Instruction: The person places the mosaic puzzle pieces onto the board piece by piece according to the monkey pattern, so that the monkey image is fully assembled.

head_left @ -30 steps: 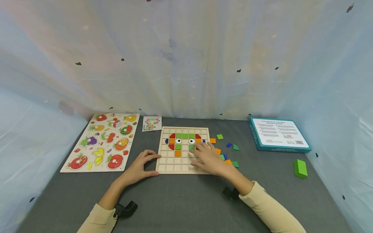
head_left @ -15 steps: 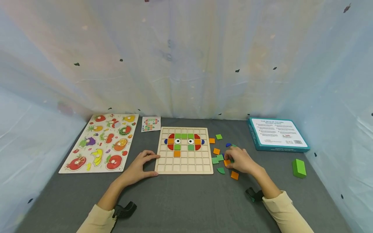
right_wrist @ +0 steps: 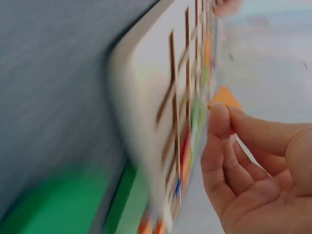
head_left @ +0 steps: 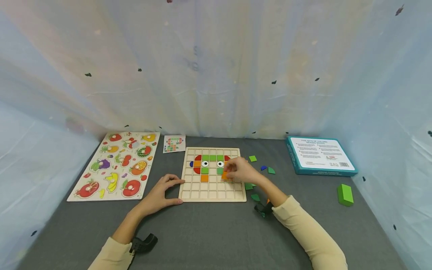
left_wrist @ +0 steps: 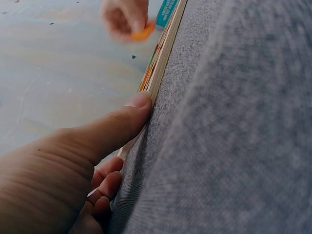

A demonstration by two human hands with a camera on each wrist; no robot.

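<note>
A wooden grid board [head_left: 195, 195] lies flat, with red, green, orange and blue tiles and two eye tiles forming a pattern in its upper cells. Against its left edge rests my left hand [head_left: 161, 193], thumb spread from the fingers; in the left wrist view the thumb [left_wrist: 139, 100] touches the board's edge. Over the right part of the grid, my right hand [head_left: 241, 169] pinches an orange square tile [right_wrist: 225, 96] between thumb and fingertips, just below the right eye tile [head_left: 221, 164]. This hand hides some tiles at the pattern's right side.
Loose green tiles [head_left: 255, 197], a blue piece [head_left: 263, 168] and others lie right of the board, partly under the right forearm. A pattern card [head_left: 174, 144] and a fruit puzzle [head_left: 114, 165] are at left. A teal box [head_left: 322, 156] and green block [head_left: 345, 195] are at right.
My right hand moved from the board to the loose tiles, took an orange square there, and came back left with it over the grid. The left hand stayed at the board's edge.
</note>
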